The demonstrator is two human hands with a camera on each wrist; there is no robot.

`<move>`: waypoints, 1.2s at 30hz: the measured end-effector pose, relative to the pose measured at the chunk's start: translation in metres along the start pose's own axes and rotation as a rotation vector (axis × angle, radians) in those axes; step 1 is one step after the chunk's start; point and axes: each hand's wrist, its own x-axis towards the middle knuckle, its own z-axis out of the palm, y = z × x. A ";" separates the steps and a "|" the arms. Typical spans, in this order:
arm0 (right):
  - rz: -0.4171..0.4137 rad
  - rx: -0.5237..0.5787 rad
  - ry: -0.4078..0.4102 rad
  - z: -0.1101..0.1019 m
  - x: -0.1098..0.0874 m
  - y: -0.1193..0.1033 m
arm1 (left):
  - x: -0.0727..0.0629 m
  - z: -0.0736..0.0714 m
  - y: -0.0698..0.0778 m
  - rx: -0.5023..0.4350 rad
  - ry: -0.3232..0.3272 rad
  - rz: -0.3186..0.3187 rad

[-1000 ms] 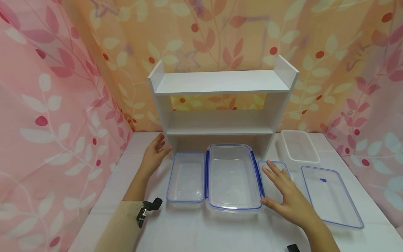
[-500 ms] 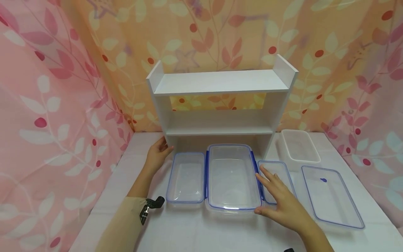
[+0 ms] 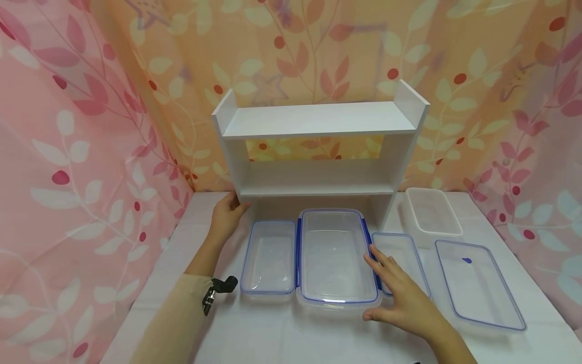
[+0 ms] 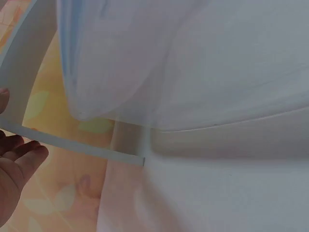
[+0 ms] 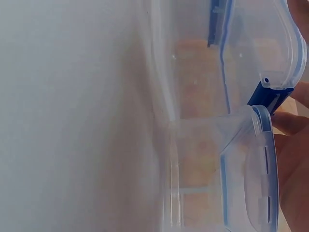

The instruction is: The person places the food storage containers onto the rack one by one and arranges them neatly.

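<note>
At the left side of a white shelf unit (image 3: 318, 119), my left hand (image 3: 225, 217) grips the upright side panel. In the left wrist view, the thumb and fingers (image 4: 29, 157) lie on opposite sides of the panel's edge (image 4: 87, 147). My right hand (image 3: 402, 298) is spread over the right edge of a large clear food container (image 3: 338, 263). Its fingertips are by the blue clasp (image 5: 270, 96), with the thumb apart near the front corner. A smaller clear container (image 3: 270, 258) with a blue rim stands left of the large one. Another blue-rimmed clear container (image 3: 402, 255) is partly hidden behind the right hand.
A translucent white container (image 3: 432, 215) stands at the back right of the white-covered table (image 3: 254, 333). In front of it lies a clear blue-rimmed lid (image 3: 484, 288) with a blue mark. Floral curtains (image 3: 68, 212) enclose the table at the back and sides.
My left hand has moved forward, its fingers now around the shelf's side panel. My right hand has shifted left and slightly down, toward the large container. The containers have stayed in place.
</note>
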 end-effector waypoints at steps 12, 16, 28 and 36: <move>0.031 -0.064 -0.041 0.007 -0.002 -0.003 | 0.003 0.002 0.002 0.045 0.063 0.018; 0.071 -0.104 -0.045 0.009 0.000 -0.005 | 0.004 0.001 0.004 0.019 0.048 0.015; 0.122 -0.128 -0.048 0.016 0.004 -0.011 | 0.005 -0.002 0.003 0.026 0.036 -0.003; 0.093 -0.154 -0.061 0.015 0.003 -0.014 | 0.003 -0.001 0.003 0.019 0.026 -0.022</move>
